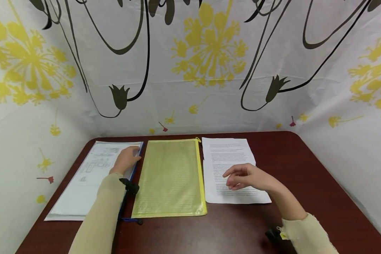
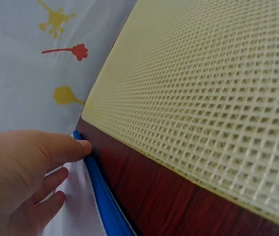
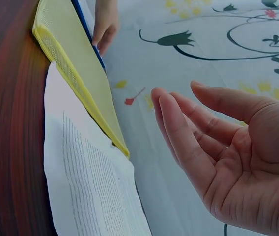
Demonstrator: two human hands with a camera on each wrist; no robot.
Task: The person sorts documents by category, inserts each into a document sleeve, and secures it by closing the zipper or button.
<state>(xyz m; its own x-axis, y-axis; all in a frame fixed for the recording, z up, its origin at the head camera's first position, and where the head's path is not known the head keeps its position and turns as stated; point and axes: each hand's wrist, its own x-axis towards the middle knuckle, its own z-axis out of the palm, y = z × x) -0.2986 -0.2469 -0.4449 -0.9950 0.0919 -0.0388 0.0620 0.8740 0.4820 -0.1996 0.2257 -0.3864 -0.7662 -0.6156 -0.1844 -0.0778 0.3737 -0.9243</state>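
My left hand (image 1: 126,159) is at the far right corner of a clear folder with a blue zip (image 2: 102,196). One fingertip touches or almost touches the zip, and the other fingers are loosely bent. White sheets with a line drawing (image 1: 92,169) lie on or in that folder; I cannot tell which. Over a printed page (image 1: 223,155), my right hand (image 1: 249,177) hovers with relaxed, slightly bent fingers and an empty palm, plain in the right wrist view. Between the hands a yellow mesh zip folder (image 1: 171,176) lies flat.
A dark reddish-brown table (image 1: 165,236) bears everything. White cloth (image 1: 190,120) with plant prints stands behind it and at both sides. A blue cord with a dark end (image 1: 139,221) sticks out by the yellow folder's near left corner.
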